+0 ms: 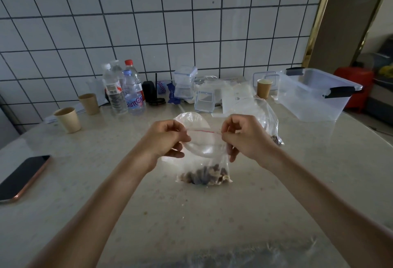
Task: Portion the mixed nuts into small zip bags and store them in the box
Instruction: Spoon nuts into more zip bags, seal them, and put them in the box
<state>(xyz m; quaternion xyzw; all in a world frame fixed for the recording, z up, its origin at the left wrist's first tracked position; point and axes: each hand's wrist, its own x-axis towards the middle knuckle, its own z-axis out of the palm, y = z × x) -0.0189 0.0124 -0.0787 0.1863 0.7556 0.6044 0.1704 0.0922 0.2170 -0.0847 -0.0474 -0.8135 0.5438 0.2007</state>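
Both hands (168, 138) (244, 138) pinch one zip bag (204, 157) of nuts (204, 175) – three paper cups (67, 120), one box (316, 93)

Dim, bluish light; wide-angle bending at edges; blurred bottom foreground.

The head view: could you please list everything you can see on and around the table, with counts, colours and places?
small zip bag: one, clear with red seal line, nuts at its bottom, held at centre
larger plastic bag: one, clear, behind the right hand
storage box: one, clear with dark latches, far right
paper cups: three, tan, two left, one by the box
water bottles: about four, clear, back left
small containers: several, clear, back centre
phone: one, black, left edge
table: one, pale marble
left hand: pinches the bag's top
right hand: pinches the bag's top
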